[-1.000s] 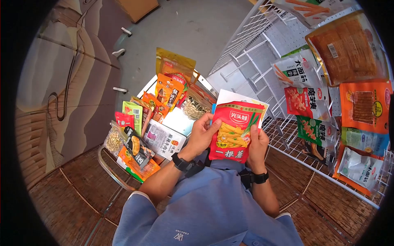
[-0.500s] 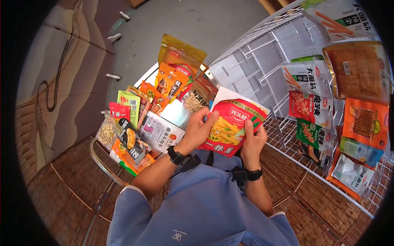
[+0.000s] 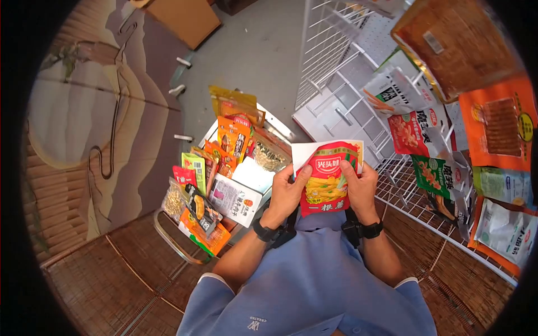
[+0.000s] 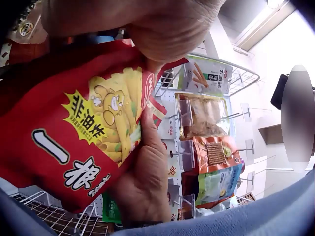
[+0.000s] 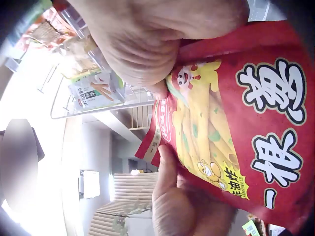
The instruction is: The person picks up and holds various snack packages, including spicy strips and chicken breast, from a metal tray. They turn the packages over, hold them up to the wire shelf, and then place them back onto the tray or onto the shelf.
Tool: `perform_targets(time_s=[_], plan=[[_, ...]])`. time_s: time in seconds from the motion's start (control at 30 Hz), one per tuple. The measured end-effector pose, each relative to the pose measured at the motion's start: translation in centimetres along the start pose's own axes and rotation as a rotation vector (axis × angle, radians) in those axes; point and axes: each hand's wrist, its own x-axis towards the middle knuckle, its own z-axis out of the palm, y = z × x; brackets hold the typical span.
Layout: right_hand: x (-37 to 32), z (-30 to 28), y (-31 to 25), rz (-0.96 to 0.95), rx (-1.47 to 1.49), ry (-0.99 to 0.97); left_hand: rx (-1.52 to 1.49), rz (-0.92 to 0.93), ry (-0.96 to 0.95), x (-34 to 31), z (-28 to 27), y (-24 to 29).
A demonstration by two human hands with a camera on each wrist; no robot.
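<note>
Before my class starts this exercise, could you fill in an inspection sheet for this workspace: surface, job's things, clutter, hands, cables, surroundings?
Surface: white top on the person's left, partly bare, mostly covered.
Job's things: red snack packet, yellow food pictured on its front; something white shows behind its upper part.
Clutter: assorted packets crowd the white top, many overlapping, including a black packet and a white packet.
Hands: left hand and right hand grip the red snack packet from opposite sides, thumbs on its front.
Cables: nothing seen.
Surroundings: white rack with packets on the person's right; patterned panel on the left; brown box ahead.
</note>
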Motion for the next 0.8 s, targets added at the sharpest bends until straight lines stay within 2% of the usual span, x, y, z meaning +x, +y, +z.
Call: perform_targets(time_s=[0.13,0.2,0.4,0.57,0.8], plan=[[0.2,-1.6,0.3,-0.092,-0.037,-0.056,0.095,0.075,0.065,0.1,2.1,0.6],[0.2,-2.1,0.1,-0.086,-0.026,-0.065,0.031,-0.047,0.071,0.1,2.5,1.1],[0.4,-2.2,0.9,-0.124,0.074,-0.089,-0.016,-0.014,0.109,0.3,2.8,0.6],[0.0,-1.5,0.9,-0.031,0.270,-0.125,-0.024,-0.021,0.097,0.1,2.1,1.0],[-1.1,-0.7,0.8,-0.038,0.204,-0.120,0.056,-0.034,0.140,-0.6,1.7,1.6]])
